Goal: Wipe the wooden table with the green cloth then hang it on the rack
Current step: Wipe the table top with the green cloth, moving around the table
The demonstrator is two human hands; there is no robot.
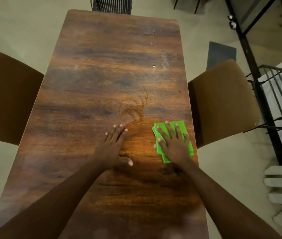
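The right hand [173, 142] lies flat on a folded green cloth [181, 125], fingers [168, 128] spread and straight, pressing it onto the wooden table [112, 66] near the right edge. The left hand [113, 145] rests palm down on the bare wood just beside it, apart from the cloth. Pale curved smears and a few small drops [153, 65] mark the wood farther out. A brown chair [223, 100] stands at each long side, the other chair [6, 97] on the left. A black metal rack [274, 94] stands on the floor to the right.
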